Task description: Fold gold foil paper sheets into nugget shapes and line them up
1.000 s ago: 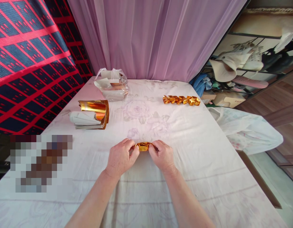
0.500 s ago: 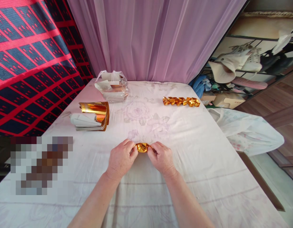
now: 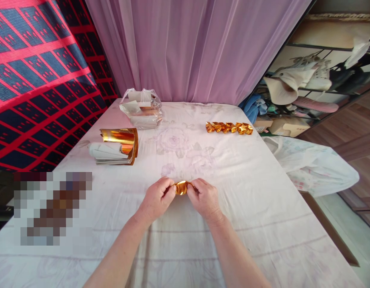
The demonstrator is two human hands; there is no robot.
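Observation:
A small piece of shiny gold foil paper (image 3: 182, 188), puffed in the middle, is stretched between my two hands just above or on the cloth. My left hand (image 3: 160, 196) pinches its left end between thumb and fingers. Its right end is pinched in my right hand (image 3: 204, 199). The fingertips hide both ends of the foil. Beyond them at the far right lies a row of several folded gold foil pieces (image 3: 229, 128). To the left stands a curled stack of gold foil sheets (image 3: 119, 138) with white backs.
A clear plastic bag (image 3: 143, 110) holding more sheets sits at the table's far left. A floral cloth (image 3: 257, 224) covers the table. Purple curtains (image 3: 185, 48) hang behind it. Shelves with a cap (image 3: 282, 86) and a white bag (image 3: 319, 166) are at the right.
My left hand has shifted slightly right, closer to my right hand. The foil between them has turned a little, and both hands keep their pinch.

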